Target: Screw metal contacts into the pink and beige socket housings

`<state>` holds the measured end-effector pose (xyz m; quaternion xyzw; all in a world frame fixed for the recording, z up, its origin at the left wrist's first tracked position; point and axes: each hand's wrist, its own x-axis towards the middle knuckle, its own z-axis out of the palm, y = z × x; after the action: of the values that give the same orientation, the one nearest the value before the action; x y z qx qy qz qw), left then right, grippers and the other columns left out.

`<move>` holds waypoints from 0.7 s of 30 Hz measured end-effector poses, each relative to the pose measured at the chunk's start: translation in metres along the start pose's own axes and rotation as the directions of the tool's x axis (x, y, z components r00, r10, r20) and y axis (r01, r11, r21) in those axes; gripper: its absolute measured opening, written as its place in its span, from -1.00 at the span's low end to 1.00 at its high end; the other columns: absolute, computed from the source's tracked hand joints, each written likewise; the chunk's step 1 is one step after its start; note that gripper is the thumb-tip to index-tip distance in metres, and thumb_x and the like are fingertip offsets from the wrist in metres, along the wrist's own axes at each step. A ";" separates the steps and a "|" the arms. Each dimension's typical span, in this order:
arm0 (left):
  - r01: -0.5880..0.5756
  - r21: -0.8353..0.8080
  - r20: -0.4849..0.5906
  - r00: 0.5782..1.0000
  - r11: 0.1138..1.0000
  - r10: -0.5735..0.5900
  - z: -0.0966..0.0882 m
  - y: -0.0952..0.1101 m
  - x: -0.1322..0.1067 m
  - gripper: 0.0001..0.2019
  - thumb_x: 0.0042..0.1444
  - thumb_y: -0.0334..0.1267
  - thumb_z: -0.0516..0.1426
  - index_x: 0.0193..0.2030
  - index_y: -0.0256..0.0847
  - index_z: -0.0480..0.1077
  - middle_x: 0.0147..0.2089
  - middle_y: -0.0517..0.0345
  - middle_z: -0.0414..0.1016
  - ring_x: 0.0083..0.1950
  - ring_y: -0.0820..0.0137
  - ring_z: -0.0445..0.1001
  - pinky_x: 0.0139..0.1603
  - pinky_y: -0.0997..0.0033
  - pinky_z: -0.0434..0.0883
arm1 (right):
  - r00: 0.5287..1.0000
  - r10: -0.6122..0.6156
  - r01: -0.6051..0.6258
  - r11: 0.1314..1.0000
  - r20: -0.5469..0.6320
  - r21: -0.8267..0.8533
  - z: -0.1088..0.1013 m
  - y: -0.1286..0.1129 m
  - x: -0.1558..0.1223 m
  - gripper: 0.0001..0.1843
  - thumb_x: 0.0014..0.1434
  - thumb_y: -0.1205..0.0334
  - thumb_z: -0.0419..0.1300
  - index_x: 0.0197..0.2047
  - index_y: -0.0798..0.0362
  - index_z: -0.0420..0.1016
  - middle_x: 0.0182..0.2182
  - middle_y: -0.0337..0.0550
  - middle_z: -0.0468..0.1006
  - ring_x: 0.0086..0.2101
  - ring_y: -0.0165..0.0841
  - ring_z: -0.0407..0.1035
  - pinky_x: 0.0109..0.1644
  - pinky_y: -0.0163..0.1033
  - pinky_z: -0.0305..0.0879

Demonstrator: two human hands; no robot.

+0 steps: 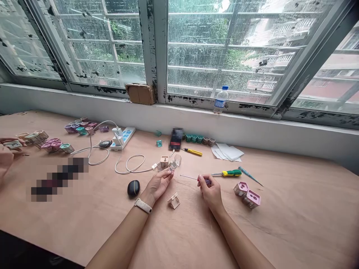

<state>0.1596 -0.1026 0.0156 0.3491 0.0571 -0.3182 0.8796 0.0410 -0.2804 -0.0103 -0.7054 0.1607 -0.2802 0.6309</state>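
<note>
My left hand (159,184) rests on the wooden table (294,224), fingers pinched on a small clear plastic part (171,167) beside a beige sharpener body (164,162). My right hand (210,188) is closed on a thin purple-handled screwdriver (193,178), whose metal shaft points left toward the left hand. A beige cover piece (174,201) lies on the table between my two wrists. Two pink sharpeners (247,194) sit just right of my right hand.
A green-handled screwdriver (228,173), teal tweezers (250,176), a yellow screwdriver (193,151) and white papers (228,152) lie behind my hands. A black oval case (133,188), power strip (122,138) with cables, and rows of coloured sharpeners (81,127) lie left. Another person's hand (7,153) is at the far left.
</note>
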 end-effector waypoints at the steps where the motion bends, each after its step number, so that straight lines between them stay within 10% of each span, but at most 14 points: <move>1: -0.001 -0.001 -0.004 1.000 1.000 0.001 0.000 0.000 0.000 -0.78 0.01 -0.69 0.14 -0.32 -0.32 0.48 -0.30 0.05 0.55 -0.27 0.49 0.54 -0.17 0.60 0.54 | 1.000 0.000 0.000 1.000 0.001 0.000 0.000 0.000 0.000 -0.54 0.16 -0.21 0.22 -0.38 0.06 0.42 -0.55 -0.24 0.40 -0.64 -0.48 0.14 -0.64 -0.36 0.03; 21: -0.004 0.179 0.098 0.995 0.984 -0.013 -0.003 -0.008 0.003 -0.90 0.04 -0.53 0.19 -0.34 -0.36 0.54 -0.25 -0.03 0.58 -0.21 0.39 0.53 -0.12 0.44 0.50 | 1.000 -0.023 0.023 0.999 -0.004 0.040 0.000 -0.007 -0.002 -0.57 0.17 -0.16 0.25 -0.39 0.08 0.42 -0.57 -0.25 0.39 -0.64 -0.50 0.14 -0.63 -0.38 0.07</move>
<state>0.1574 -0.1063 0.0081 0.4105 -0.0146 -0.3409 0.8456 0.0386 -0.2779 -0.0037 -0.6941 0.1482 -0.2918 0.6412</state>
